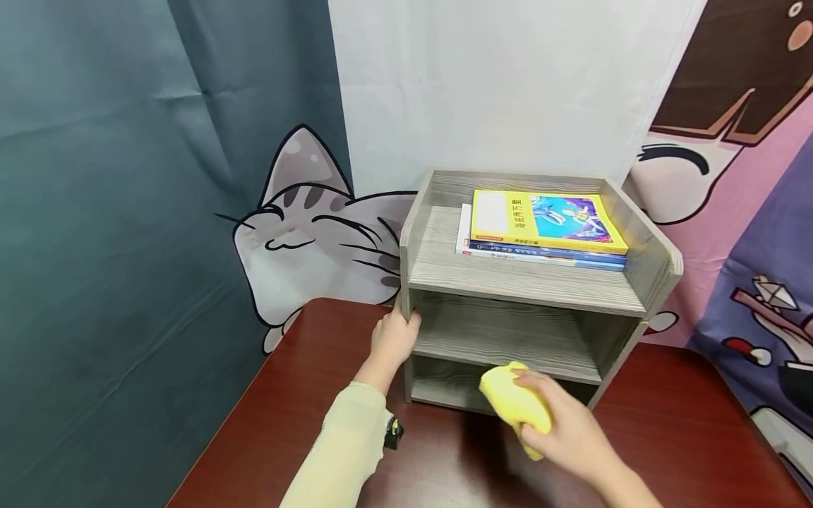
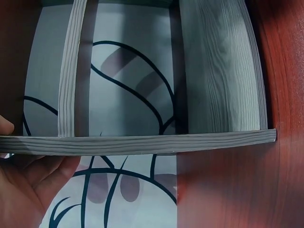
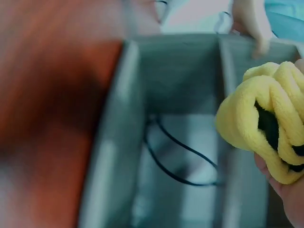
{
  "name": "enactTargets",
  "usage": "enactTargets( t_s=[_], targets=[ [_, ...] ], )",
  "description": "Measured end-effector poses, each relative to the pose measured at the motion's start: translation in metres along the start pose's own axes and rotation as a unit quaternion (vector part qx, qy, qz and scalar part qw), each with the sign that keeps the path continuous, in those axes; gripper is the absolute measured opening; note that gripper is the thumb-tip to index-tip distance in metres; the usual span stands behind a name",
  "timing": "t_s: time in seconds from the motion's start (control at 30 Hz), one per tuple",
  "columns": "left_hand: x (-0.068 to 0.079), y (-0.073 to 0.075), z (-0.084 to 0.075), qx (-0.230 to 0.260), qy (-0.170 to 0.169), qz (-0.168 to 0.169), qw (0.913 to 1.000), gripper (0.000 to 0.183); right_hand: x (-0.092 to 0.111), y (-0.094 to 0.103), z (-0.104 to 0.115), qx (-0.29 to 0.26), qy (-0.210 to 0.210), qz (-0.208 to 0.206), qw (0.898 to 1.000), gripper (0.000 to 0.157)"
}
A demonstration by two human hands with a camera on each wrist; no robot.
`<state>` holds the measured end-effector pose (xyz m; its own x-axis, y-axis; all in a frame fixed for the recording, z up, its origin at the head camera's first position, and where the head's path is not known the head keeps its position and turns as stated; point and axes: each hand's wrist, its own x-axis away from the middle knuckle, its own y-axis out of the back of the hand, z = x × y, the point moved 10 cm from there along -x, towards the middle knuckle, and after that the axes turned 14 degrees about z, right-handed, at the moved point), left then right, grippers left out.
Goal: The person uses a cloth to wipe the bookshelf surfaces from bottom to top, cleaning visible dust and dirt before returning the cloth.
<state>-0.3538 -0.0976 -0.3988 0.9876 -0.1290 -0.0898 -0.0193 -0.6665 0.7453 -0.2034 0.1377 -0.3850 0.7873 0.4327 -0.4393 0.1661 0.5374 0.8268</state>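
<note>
A small grey wood-grain shelf unit [image 1: 527, 286] stands on a dark red table. My left hand [image 1: 395, 337] grips the front edge of its left side panel, with the thumb on the inner face and the fingers around the outside, as the left wrist view shows at the panel [image 2: 142, 145]. My right hand [image 1: 568, 427] holds a bunched yellow cloth [image 1: 513, 401] in front of the lower compartments, apart from the shelf. In the right wrist view the folded cloth [image 3: 259, 114] shows dark gaps between its plush folds.
A stack of books [image 1: 540, 226], a yellow-covered one on top, lies on the upper shelf. The red table [image 1: 279, 395] extends to both sides. Behind hang printed cloths, one with a cartoon cat [image 1: 298, 240]. A small black object [image 1: 393, 432] sits at the left sleeve.
</note>
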Motion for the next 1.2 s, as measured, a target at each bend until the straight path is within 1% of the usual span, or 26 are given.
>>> enactTargets(
  t_s=[0.1,0.2,0.33,0.43,0.53,0.63,0.73,0.8,0.93,1.03,1.2],
  targets=[
    [0.001,0.001,0.005,0.000,0.004,-0.003,1.0000,0.046,-0.004,0.028,-0.002,0.028,-0.008,0.000,1.000,0.058],
    [0.002,0.001,0.007,0.000,0.007,-0.003,1.0000,0.045,-0.010,0.056,-0.003,0.077,-0.010,-0.013,0.997,0.056],
    [0.002,0.002,0.007,0.001,0.006,-0.003,1.0000,0.044,-0.013,0.084,-0.002,0.149,-0.014,-0.041,0.988,0.054],
    [0.002,0.001,0.007,-0.003,0.003,-0.005,1.0000,0.044,-0.014,0.095,-0.001,0.201,-0.023,-0.053,0.978,0.055],
    [0.001,0.001,0.006,-0.006,0.000,-0.009,0.9999,0.045,-0.013,0.098,0.001,0.235,-0.025,-0.063,0.970,0.058],
    [0.000,0.000,0.005,-0.005,-0.003,-0.009,0.9999,0.046,-0.011,0.098,0.004,0.253,-0.013,-0.080,0.964,0.058],
    [0.000,0.000,0.004,-0.005,-0.004,-0.009,0.9999,0.046,-0.009,0.097,0.007,0.268,0.001,-0.100,0.958,0.054],
    [0.000,0.000,0.003,-0.006,-0.004,-0.011,0.9999,0.046,-0.009,0.096,0.006,0.276,0.003,-0.109,0.955,0.051],
    [0.000,0.001,0.002,-0.006,-0.004,-0.012,0.9999,0.046,-0.011,0.093,0.001,0.292,-0.010,-0.107,0.950,0.045],
    [0.000,0.001,0.001,-0.008,-0.004,-0.012,0.9999,0.046,-0.013,0.092,-0.001,0.302,-0.015,-0.110,0.947,0.045],
    [-0.001,0.001,-0.001,-0.010,-0.007,-0.011,0.9999,0.047,-0.015,0.094,0.000,0.306,-0.007,-0.148,0.940,0.043]
  ],
)
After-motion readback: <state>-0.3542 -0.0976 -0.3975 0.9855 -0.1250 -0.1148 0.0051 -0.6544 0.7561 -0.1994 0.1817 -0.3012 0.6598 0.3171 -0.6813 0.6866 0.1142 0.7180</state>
